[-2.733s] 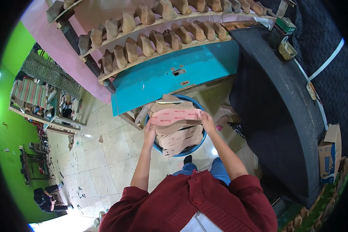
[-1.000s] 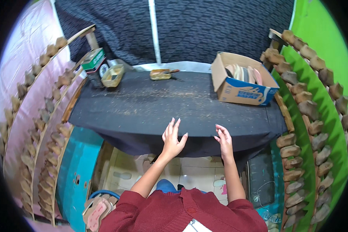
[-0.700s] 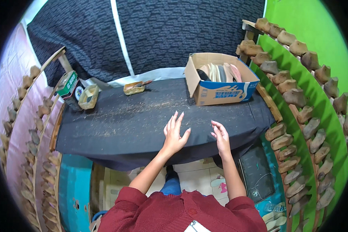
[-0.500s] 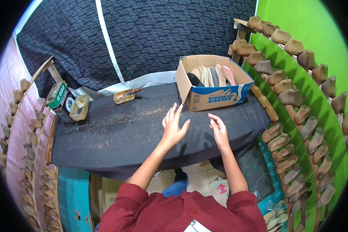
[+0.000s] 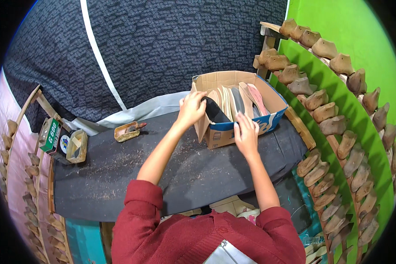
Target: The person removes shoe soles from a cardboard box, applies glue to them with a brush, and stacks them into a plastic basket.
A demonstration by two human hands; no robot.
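Note:
A cardboard box [image 5: 223, 138] with a blue printed band stands on the right of the dark-covered table. My left hand [image 5: 191, 110] is closed over its left edge, right beside a black sole-shaped piece [image 5: 216, 111] inside. At the front rim is my right hand [image 5: 246, 135], its fingers bent over the edge and the thumb on the outer side. Several pale insole-shaped pieces [image 5: 227, 104] stand on edge in the box, with a pink one [image 5: 258, 102] toward the right. The lower parts of these pieces are hidden by the box walls.
Scraps litter the dark table cloth [image 5: 119, 185]. A small tray [image 5: 128, 132] with a tool lies left of the box. Farther left are another tray [image 5: 77, 148] and a green-and-black can [image 5: 53, 140]. Racks of wooden shoe lasts [image 5: 317, 99] flank the table on both sides.
Both hands have moved forward from above the table onto the box, the left to its left edge and the right to its front rim. The view has shifted too.

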